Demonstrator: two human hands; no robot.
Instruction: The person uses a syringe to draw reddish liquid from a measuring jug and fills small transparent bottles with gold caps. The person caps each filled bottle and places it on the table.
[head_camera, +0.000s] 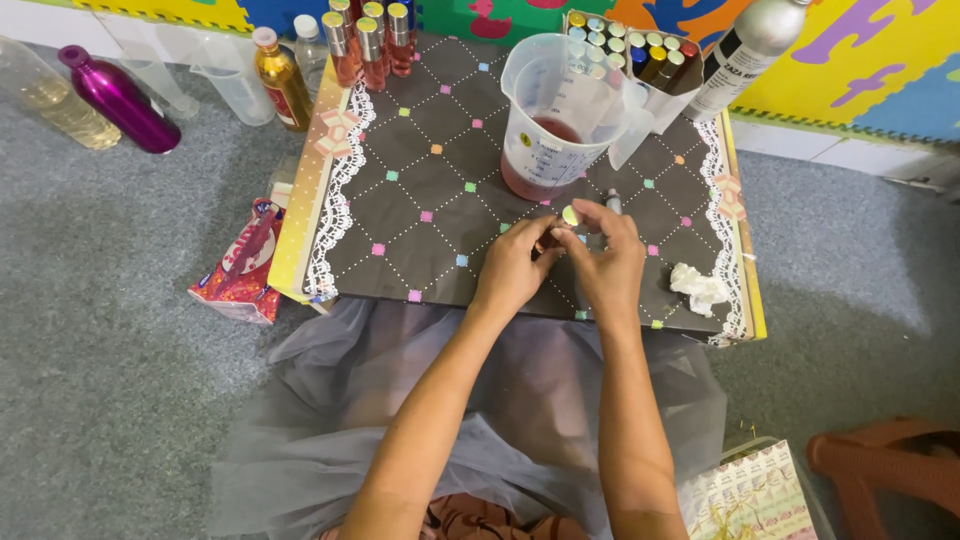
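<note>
Right now, the scene by parts:

Left hand: the left hand (513, 268) rests low on the quilted board, fingers curled in, thumb and forefinger pinched on a small round pale cap (570, 215).

Right hand: the right hand (608, 262) lies just beside the left, touching it at the fingertips; its fingers are bent and pressed together around a small vial (613, 203), whose grey tip sticks up past the knuckles.

Cap: held between the 2 hands, above the middle of the board and just in front of the jug.

Board: a dark quilted board (420, 170) with coloured squares and a white lace edge, set on the person's lap over grey tulle.

Jug: a clear measuring jug (556, 115) with red liquid in its bottom stands just beyond the hands.

Filled vials: a cluster of pink-filled vials (372, 40) with metallic caps stands at the far left corner of the board.

Box: an open box of capped vials (630, 50) sits behind the jug.

Tissue: a crumpled white tissue (699, 287) lies near the right edge, apart from the right hand.

Floor, left: a magenta bottle (118, 98) and an amber bottle (282, 82) rest on grey carpet.

Far right: a silver canister (745, 55) leans against the foam mat wall.
</note>
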